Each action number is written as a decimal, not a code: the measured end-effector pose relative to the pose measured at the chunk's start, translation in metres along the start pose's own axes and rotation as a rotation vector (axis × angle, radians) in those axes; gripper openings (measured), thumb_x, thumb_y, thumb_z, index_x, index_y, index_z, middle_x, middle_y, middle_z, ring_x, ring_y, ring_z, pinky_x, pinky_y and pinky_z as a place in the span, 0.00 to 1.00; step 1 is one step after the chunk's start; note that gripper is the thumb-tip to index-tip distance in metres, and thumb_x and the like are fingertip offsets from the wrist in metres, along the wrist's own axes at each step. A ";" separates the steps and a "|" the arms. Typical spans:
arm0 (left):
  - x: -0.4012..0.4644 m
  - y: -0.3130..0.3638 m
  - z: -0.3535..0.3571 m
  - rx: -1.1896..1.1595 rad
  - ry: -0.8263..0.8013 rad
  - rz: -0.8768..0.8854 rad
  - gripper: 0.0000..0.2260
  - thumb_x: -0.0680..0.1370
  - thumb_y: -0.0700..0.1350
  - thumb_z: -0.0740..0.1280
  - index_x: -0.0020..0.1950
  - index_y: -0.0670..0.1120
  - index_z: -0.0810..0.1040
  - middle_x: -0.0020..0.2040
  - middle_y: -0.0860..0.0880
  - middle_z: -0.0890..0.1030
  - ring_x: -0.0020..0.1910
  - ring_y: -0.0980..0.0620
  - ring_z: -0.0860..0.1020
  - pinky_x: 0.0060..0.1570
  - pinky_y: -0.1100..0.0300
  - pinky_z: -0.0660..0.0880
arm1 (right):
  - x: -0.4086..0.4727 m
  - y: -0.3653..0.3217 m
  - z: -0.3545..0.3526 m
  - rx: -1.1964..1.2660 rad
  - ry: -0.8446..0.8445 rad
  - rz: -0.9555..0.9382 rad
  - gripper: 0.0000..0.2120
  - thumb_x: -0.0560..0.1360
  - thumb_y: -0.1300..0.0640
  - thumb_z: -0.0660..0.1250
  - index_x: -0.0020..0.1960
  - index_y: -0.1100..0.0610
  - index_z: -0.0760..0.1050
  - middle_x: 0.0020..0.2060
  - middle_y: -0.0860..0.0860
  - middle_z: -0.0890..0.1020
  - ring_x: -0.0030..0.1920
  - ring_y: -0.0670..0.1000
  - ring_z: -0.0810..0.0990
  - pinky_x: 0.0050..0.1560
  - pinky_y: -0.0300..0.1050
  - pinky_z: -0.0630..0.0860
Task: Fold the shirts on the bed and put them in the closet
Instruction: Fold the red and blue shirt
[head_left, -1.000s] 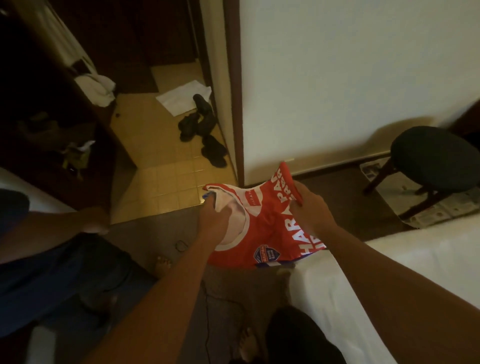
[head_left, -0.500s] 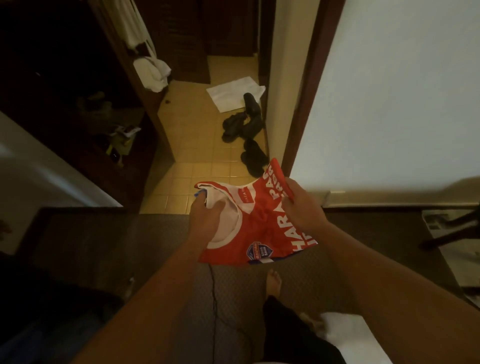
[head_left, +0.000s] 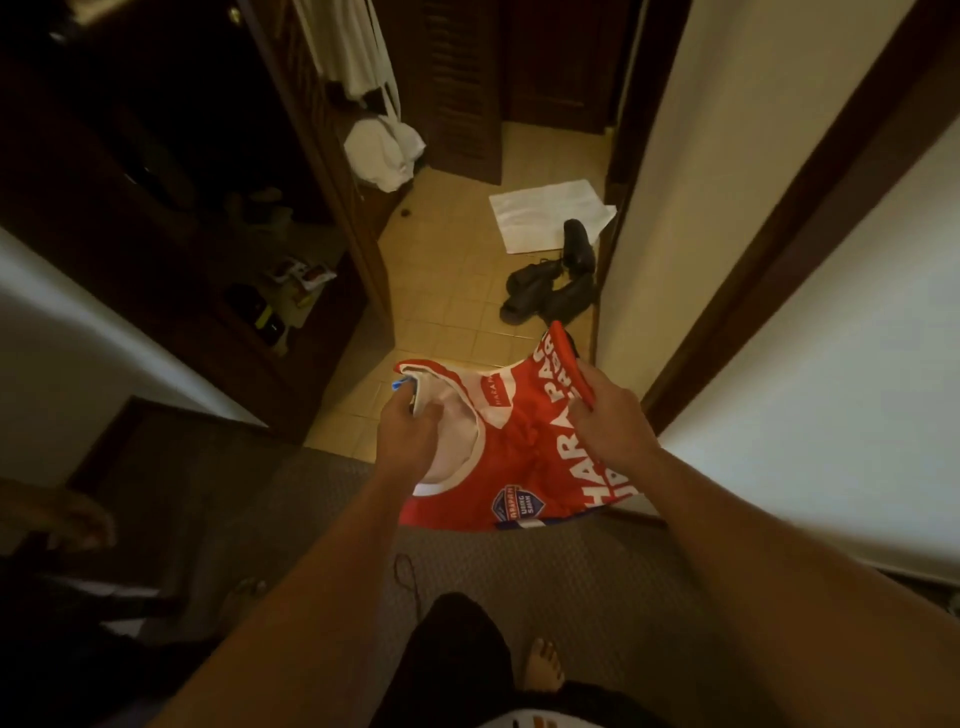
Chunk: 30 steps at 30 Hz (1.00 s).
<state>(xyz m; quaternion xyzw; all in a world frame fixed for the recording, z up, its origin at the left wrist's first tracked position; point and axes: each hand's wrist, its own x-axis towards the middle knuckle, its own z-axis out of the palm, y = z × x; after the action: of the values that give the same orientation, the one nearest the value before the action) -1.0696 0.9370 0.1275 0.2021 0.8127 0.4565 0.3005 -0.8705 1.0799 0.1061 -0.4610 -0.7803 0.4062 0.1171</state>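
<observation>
A folded red shirt (head_left: 524, 452) with white lettering and a white collar hangs in front of me, held in both hands. My left hand (head_left: 408, 434) grips its left edge near the collar. My right hand (head_left: 610, 428) pinches its right edge, thumb on top. The dark wooden closet (head_left: 171, 218) stands open at the left, with small items on a low shelf. The bed is out of view.
White cloth (head_left: 382, 150) hangs on the closet door frame. Black shoes (head_left: 550, 283) and a white towel (head_left: 545, 213) lie on the tiled floor ahead. A white wall (head_left: 727, 156) stands at the right. Another person's hand (head_left: 67, 519) shows at the far left.
I have turned left and moved away from the bed toward the closet. The bed and stool have left the view. Both hands keep the same hold on the shirt.
</observation>
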 end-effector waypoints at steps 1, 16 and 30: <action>0.016 0.005 0.002 0.005 0.011 -0.008 0.19 0.83 0.42 0.64 0.74 0.44 0.72 0.67 0.46 0.78 0.64 0.47 0.76 0.60 0.51 0.73 | 0.019 -0.002 -0.002 0.000 -0.004 0.004 0.23 0.84 0.50 0.57 0.78 0.41 0.58 0.59 0.50 0.81 0.53 0.52 0.83 0.57 0.58 0.81; 0.283 0.086 0.015 0.014 -0.029 0.045 0.13 0.83 0.42 0.64 0.67 0.43 0.77 0.58 0.48 0.81 0.59 0.48 0.79 0.58 0.53 0.76 | 0.282 -0.063 -0.005 0.035 -0.001 0.115 0.23 0.84 0.49 0.59 0.78 0.44 0.61 0.63 0.49 0.80 0.57 0.52 0.83 0.57 0.59 0.81; 0.529 0.202 0.036 0.118 -0.021 0.106 0.15 0.81 0.41 0.64 0.67 0.41 0.77 0.62 0.44 0.81 0.63 0.45 0.78 0.64 0.43 0.77 | 0.534 -0.110 -0.053 0.117 0.045 0.141 0.21 0.85 0.47 0.58 0.77 0.45 0.63 0.62 0.47 0.80 0.55 0.52 0.83 0.55 0.52 0.81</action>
<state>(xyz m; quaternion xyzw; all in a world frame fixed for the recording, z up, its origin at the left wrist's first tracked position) -1.4245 1.3793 0.1272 0.2667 0.8231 0.4211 0.2721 -1.2023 1.5159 0.1193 -0.5160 -0.7182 0.4476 0.1324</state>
